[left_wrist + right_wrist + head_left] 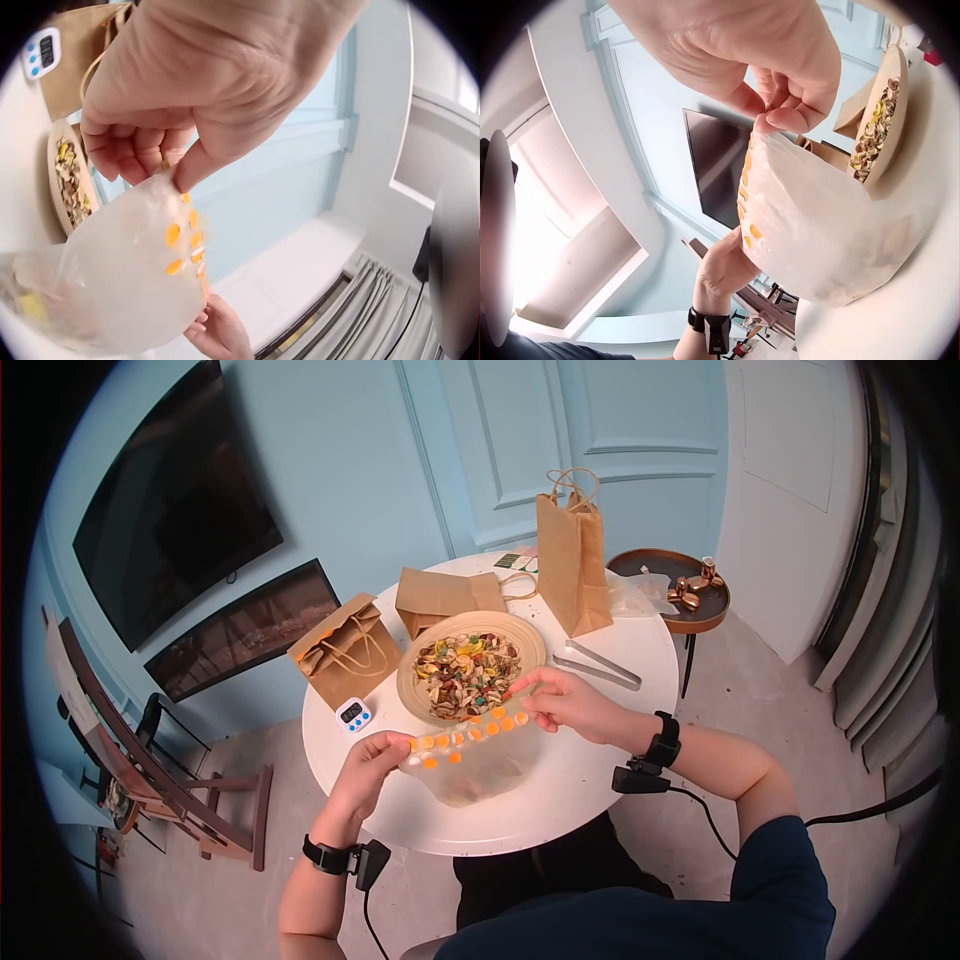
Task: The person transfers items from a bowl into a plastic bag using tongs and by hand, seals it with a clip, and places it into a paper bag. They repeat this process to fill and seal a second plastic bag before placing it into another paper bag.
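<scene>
A translucent plastic bag (478,768) with a band of orange dots along its top edge hangs between both hands, over the front of the round table. My left hand (368,768) pinches its left top corner between thumb and fingers. At the opposite corner, my right hand (575,707) pinches the edge, seen closely in the right wrist view. Small blurred contents sit low in the bag (127,277), with a yellowish patch among them in the left wrist view. Just beyond it lies a round woven tray (412,695), heaped with a mix of dried pieces (465,675).
Metal tongs (600,668) lie right of the tray. A tall paper bag (572,565) stands behind them. Two more paper bags, one left (345,660) and one behind (445,595), flank the tray. A white timer (353,715) sits at the left edge. A side table (705,622) stands at right.
</scene>
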A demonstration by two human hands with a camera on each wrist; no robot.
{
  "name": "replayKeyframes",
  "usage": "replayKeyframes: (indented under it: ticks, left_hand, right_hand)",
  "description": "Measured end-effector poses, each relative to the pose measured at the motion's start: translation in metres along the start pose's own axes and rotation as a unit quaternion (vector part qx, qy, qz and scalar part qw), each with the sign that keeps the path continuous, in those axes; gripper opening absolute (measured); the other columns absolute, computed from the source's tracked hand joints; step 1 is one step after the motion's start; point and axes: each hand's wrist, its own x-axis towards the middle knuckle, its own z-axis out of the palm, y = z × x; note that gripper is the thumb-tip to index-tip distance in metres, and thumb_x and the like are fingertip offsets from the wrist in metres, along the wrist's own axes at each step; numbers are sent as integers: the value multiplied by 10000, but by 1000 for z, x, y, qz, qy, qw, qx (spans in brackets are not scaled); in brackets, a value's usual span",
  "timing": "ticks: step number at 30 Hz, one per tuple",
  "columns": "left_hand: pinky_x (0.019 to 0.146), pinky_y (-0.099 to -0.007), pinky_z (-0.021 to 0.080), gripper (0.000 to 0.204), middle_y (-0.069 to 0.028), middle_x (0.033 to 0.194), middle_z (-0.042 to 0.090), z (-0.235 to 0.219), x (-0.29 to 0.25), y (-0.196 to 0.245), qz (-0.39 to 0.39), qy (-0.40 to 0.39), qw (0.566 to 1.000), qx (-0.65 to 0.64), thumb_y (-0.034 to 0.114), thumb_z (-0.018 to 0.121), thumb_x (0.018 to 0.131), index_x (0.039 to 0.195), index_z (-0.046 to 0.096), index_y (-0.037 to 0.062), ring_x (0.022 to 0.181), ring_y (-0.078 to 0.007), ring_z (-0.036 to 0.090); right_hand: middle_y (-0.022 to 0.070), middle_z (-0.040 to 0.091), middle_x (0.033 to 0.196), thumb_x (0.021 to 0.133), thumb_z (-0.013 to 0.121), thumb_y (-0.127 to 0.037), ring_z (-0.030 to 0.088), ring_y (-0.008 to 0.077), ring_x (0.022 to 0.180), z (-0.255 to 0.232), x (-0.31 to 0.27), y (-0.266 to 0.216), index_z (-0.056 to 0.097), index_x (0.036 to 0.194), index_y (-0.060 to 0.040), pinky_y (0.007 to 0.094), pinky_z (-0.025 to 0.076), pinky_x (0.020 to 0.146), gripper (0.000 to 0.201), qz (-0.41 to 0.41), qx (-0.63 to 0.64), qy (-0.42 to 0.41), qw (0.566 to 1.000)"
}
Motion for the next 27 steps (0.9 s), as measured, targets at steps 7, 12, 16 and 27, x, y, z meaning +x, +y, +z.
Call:
replayKeyframes:
  ticks: [7,12,16,27]
  left_hand:
    - [752,-271,467,143,-43,962,649,6,1,-16,-107,-6,975,-194,105,510,924,1025,605,71,839,-122,591]
    - [713,-285,473,170,-42,1016,645,-6,-3,-18,-224,-22,929,-293,137,504,935,1034,614,55,826,-135,590]
    - [740,-268,448,199,-31,976,647,-1,-11,-19,-144,-44,980,-131,196,612,889,1019,625,45,835,-137,570]
    - [804,-325,431,149,-85,841,636,27,-25,-26,211,127,882,403,153,741,758,800,666,32,872,-224,548]
  right_hand:
    - [-10,504,710,867,606,-130,449,60,596,10,-1,3,585,1054,-32,204,372,546,213,15,-53,-3,998]
    - [-9,467,710,878,615,-109,430,65,608,18,-11,7,599,1008,-31,217,367,556,153,-130,-279,16,951]
    - [6,483,739,876,627,-121,445,62,637,17,-9,19,608,936,-39,217,376,567,103,-207,-363,79,905]
    - [109,588,897,895,569,-181,596,200,685,-51,12,32,590,971,-17,299,493,637,181,-60,-307,123,942]
